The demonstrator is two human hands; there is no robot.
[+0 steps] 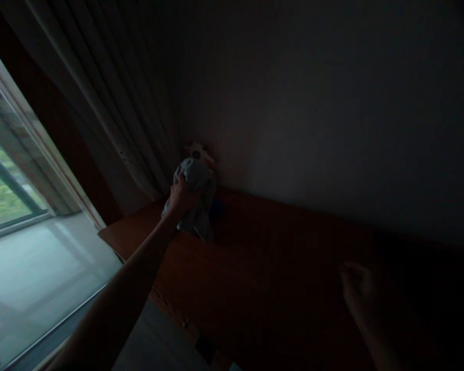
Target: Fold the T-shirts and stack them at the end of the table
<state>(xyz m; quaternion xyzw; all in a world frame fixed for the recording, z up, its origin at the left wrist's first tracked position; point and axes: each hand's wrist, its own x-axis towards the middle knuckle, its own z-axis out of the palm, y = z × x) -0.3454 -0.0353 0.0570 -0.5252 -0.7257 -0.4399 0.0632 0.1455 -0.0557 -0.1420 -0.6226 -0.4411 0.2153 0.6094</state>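
A bunched grey cloth (195,178) is gripped by my left hand (181,198) at the far left end of the brown wooden cabinet top (255,247). Just behind the cloth shows a white and reddish object (197,150) with a dark round spot. Something dark blue (217,207) sits beside the cloth on its right. My right hand (359,286) hovers over the right part of the cabinet top, in deep shadow, with its fingers curled and nothing visible in them.
A pale curtain (112,93) hangs behind the cabinet's left end. Left of it are a window (7,180) and a light sill (42,273). The dim wall (313,113) rises along the cabinet's back edge.
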